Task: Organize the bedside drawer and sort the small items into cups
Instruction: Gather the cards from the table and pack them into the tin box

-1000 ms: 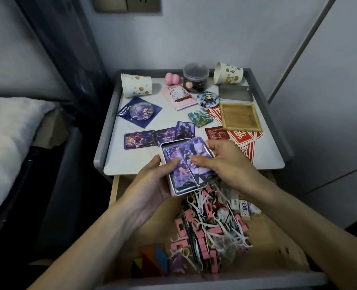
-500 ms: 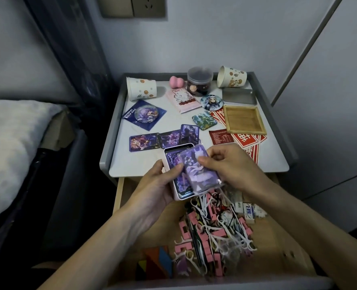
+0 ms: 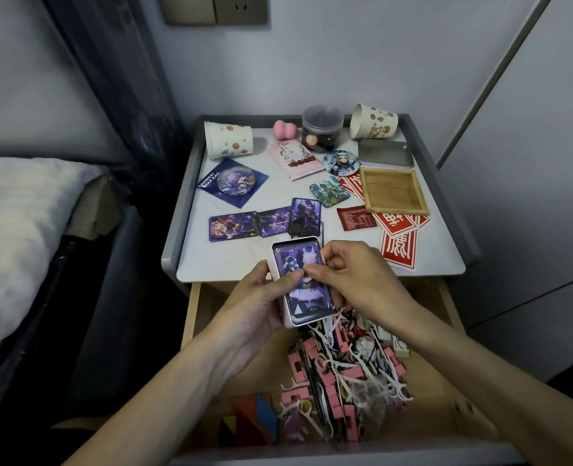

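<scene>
Purple illustrated card (image 3: pixel 307 290), tilted a moment ago, now lies squared in the small pale rectangular tin (image 3: pixel 287 321) above the back edge of the open wooden drawer (image 3: pixel 453 408); left hand (image 3: pixel 258 297) clasps the tin, right hand (image 3: pixel 355 277) pinches the card. Card-packing seems nearly done.

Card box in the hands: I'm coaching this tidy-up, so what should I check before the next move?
1. Left hand grips card box: ok.
2. Top card sits squarely in box, right hand holding it: ok.
3. Back-left paper cup and back-right paper cup upright: not ok, both on their sides.
4. Drawer open: ok.
5. Loose cards cleared off tabletop: not ok.
6. Box lid located: cannot tell.
</scene>
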